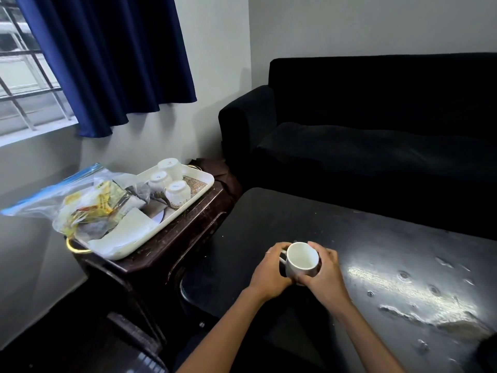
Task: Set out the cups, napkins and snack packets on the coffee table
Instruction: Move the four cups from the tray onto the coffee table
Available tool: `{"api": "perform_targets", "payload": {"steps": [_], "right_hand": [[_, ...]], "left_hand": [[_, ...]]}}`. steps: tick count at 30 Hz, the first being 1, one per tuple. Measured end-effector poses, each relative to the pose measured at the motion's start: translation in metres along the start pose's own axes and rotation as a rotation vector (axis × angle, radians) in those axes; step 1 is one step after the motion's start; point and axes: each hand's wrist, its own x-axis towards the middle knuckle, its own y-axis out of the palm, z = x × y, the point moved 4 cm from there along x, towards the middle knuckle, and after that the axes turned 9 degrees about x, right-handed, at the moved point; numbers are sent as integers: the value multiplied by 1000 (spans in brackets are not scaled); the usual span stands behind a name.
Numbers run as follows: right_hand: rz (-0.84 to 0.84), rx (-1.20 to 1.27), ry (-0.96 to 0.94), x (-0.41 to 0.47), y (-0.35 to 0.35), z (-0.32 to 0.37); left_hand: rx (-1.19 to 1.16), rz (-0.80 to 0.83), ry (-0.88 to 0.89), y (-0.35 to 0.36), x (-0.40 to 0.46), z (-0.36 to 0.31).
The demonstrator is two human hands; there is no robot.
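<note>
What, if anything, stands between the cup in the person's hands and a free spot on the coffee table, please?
Nothing visible does. The cup is upright between the left hand and right hand, just over the bare dark coffee table. The other cups are off to the side on the white tray.

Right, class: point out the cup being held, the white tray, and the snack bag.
cup (pixel 301 255): head view, inner wall.
white tray (pixel 205 181): head view, far rim.
snack bag (pixel 88 203): head view, clear plastic front.
</note>
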Motion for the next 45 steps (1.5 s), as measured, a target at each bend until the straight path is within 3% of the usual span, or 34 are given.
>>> {"api": "perform_targets", "payload": {"steps": [8,14,20,24,29,45], "right_hand": [[-3,-37,32,6,2,-4],[45,-161,118,3,-1,6],[-120,-261,10,-7,-6,43],[-180,-203,-50,-13,6,66],[-91,-177,-177,-11,44,99],[287,-221,-292,75,205,169]], "left_hand": [[83,48,-25,7,7,2],[170,-70,-20,10,-4,3],[92,-200,44,-13,-29,4],[82,-232,72,-45,-40,7],[116,-309,80,-103,-43,14],[157,-552,-23,-251,22,76]]}}
